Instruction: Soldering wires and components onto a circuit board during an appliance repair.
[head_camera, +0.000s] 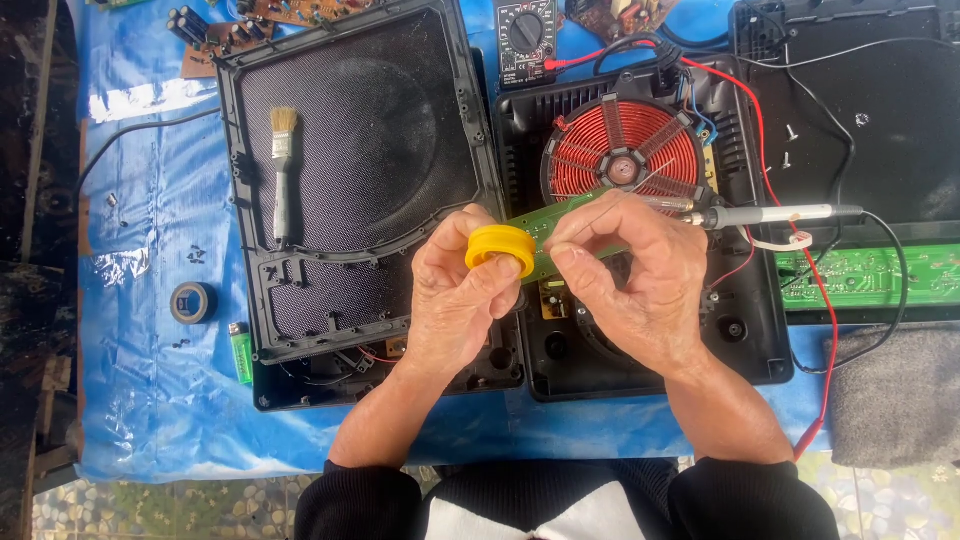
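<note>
While the left hand (455, 285) grips the yellow spool (501, 248), the right hand (630, 270) pinches its thin wire (600, 212) just beside it; the wire slants up-right.

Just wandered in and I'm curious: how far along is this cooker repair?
Done: the cooker's black lid is off, baring the red coil. In hand: the left hand holds a yellow spool; the right hand pinches thin wire at it, over a green board. Left: the soldering iron lies unused, and the casing is unclosed.
</note>
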